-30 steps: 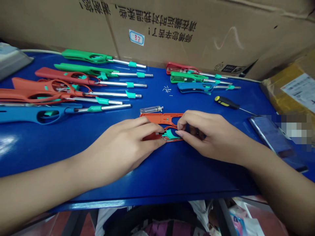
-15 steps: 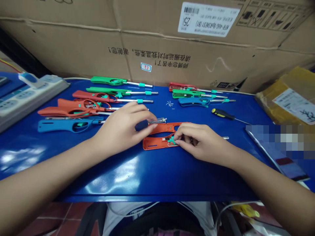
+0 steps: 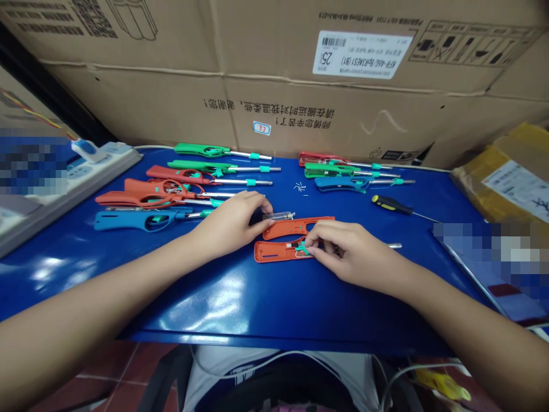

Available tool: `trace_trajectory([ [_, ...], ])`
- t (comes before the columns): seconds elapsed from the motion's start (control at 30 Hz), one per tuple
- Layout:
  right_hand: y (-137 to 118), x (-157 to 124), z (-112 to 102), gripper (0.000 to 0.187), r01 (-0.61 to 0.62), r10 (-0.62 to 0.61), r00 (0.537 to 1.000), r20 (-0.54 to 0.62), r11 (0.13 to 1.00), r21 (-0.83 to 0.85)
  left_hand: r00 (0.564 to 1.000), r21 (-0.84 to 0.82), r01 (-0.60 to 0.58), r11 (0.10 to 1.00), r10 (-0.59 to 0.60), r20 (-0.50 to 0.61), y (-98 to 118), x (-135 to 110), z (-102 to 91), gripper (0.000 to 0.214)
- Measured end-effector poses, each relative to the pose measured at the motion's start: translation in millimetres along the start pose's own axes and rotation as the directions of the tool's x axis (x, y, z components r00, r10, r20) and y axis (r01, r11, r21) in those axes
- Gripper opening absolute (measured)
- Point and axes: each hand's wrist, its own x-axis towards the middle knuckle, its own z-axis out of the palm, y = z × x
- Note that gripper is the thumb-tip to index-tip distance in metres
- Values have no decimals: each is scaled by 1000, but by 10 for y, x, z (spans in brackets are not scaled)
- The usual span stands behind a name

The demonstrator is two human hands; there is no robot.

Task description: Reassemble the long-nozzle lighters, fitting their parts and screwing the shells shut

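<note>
Worktop [image 3: 206, 309]: glossy blue, a brown cardboard box [image 3: 171, 103] behind.
Left hand [image 3: 234, 220]: thumb and fingers grasp the left end of a clear oblong plastic tank [image 3: 282, 216].
Right hand [image 3: 343, 249]: fingertips at a small teal plastic piece [image 3: 301, 248] in the nearer orange plastic handle half [image 3: 274, 252]; pinching or pressing, cannot tell.
Tank: beyond that half, long axis sideways, roughly parallel; left hand nearer.

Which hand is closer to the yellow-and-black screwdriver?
Right. The right hand is at the green trigger piece, with the screwdriver beyond it, to its right. The left hand is farther away, at the clear tube's left end.
</note>
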Motion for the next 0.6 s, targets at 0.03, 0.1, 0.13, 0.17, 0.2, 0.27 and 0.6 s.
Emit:
trace_trajectory([
  [0.03,-1,-1,1,7,-5,5,1000,1,1000,1,1000,-5,10,1000,-10,-9,4,0,-3,12],
  [0.1,-1,-1,3,7,-14,14,1000,4,1000,4,999,-28,26,999,-27,-28,14,-1,-10,9],
  [0.13,-1,-2,4,7,-15,15,1000,3,1000,6,999,-44,30,999,-31,-39,22,-2,-15,9],
  [0.17,-1,-2,5,7,-17,17,1000,4,1000,6,998,-62,31,998,-35,-53,34,-5,-22,10],
  [0.2,-1,-3,6,8,-18,18,1000,3,1000,7,997,-87,33,996,-39,-66,52,-11,-31,12],
  [0.27,0,-4,8,8,-23,23,1000,-4,1000,8,995,-169,45,985,-59,-75,106,-30,-55,18],
  [0.6,3,-16,1,9,4,-5,999,-32,1000,-30,991,-432,91,897,-37,132,392,-180,-99,37],
])
